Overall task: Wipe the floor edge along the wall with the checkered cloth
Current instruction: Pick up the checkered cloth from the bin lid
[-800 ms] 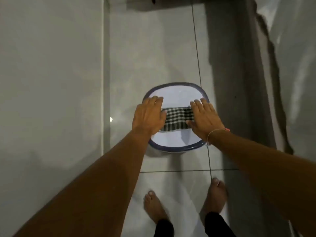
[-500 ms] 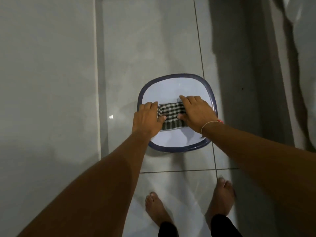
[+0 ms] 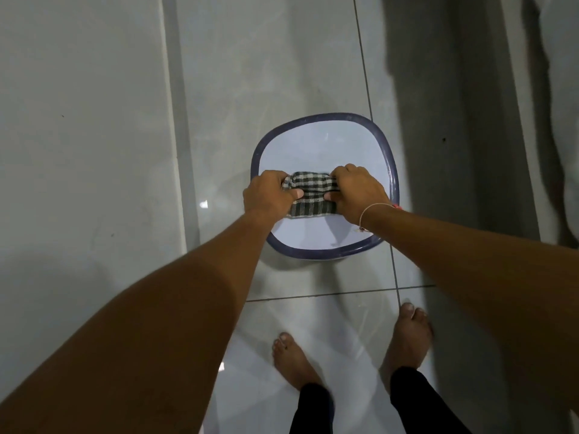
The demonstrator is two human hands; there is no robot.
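Observation:
A black-and-white checkered cloth (image 3: pixel 311 192) is bunched between both hands over a white basin with a dark blue rim (image 3: pixel 322 115) that stands on the tiled floor. My left hand (image 3: pixel 268 195) grips the cloth's left end with fingers curled around it. My right hand (image 3: pixel 358 191), with a thin bracelet at the wrist, grips the right end the same way. The cloth's ends are hidden inside the fists. The wall (image 3: pixel 78 136) rises on the left, and its floor edge (image 3: pixel 178 136) runs beside the basin.
My bare feet (image 3: pixel 293 361) stand on glossy white tiles just behind the basin. A darker grey strip of floor (image 3: pixel 445 120) lies to the right, and a pale wall surface (image 3: pixel 560 89) rises beyond it.
Both hands went from lying flat on the cloth's ends to closing into fists around it. The cloth is now bunched narrower and the hands have moved closer together.

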